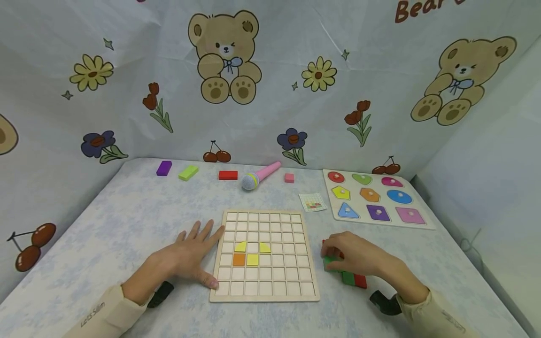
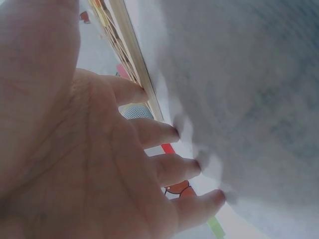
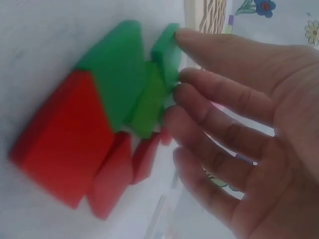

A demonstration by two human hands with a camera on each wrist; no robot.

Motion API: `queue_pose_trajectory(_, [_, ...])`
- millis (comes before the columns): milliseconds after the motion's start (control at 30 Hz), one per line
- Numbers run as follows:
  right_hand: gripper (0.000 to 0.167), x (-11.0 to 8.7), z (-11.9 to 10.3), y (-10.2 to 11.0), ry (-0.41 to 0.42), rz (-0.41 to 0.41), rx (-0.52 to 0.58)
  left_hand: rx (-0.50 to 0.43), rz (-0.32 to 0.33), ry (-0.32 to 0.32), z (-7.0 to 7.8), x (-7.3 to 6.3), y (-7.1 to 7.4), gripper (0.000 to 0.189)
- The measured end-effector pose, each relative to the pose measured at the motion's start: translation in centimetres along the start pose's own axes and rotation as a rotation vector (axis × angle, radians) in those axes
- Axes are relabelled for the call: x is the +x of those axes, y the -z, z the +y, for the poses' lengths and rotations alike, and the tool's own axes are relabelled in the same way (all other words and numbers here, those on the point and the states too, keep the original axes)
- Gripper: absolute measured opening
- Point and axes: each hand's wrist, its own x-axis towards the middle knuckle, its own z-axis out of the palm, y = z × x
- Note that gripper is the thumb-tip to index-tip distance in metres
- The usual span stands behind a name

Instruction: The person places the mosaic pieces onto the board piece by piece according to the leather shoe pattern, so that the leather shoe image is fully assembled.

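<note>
A wooden grid board (image 1: 265, 298) lies flat on the table with an orange square tile (image 1: 238, 259), a yellow square tile (image 1: 252, 259) and two yellow tiles with a cut side (image 1: 240, 247) in its cells. My left hand (image 1: 188, 258) rests spread on the table, its thumb and index finger touching the board's left edge. Right of the board, my right hand (image 1: 355, 253) pinches a green tile (image 3: 171, 57) between thumb and fingers. Other green tiles (image 3: 117, 74) and red tiles (image 3: 65, 142) lie beside it, partly hidden under the hand in the head view.
Along the back lie a purple block (image 1: 164, 168), a lime block (image 1: 188, 172), a red block (image 1: 228, 175), a pink toy microphone (image 1: 266, 172) and a pink cube (image 1: 289, 178). A pattern card (image 1: 313, 202) sits near a shape puzzle board (image 1: 374, 220) at the right.
</note>
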Motion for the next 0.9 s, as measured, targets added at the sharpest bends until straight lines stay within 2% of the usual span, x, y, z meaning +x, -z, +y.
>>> queue_pose_trajectory(167, [0.019, -0.47, 0.37, -0.26, -0.034, -0.022, 0.054, -0.006, -0.005, 0.002, 0.01, 0.0, -0.08, 0.133])
queue_pose_trajectory(333, [0.02, -0.76, 0.37, -0.38, -0.058, -0.037, 0.059, -0.015, -0.011, -0.004, 0.07, 0.01, -0.13, 0.132])
queue_pose_trajectory(667, [0.014, -0.79, 0.41, -0.44, 0.024, -0.029, 0.051, -0.005, -0.02, 0.012, -0.03, 0.09, -0.12, 0.132])
queue_pose_trajectory(900, [0.017, -0.13, -0.28, 0.16, 0.051, -0.06, 0.045, -0.007, -0.017, 0.005, 0.07, 0.01, -0.01, 0.132])
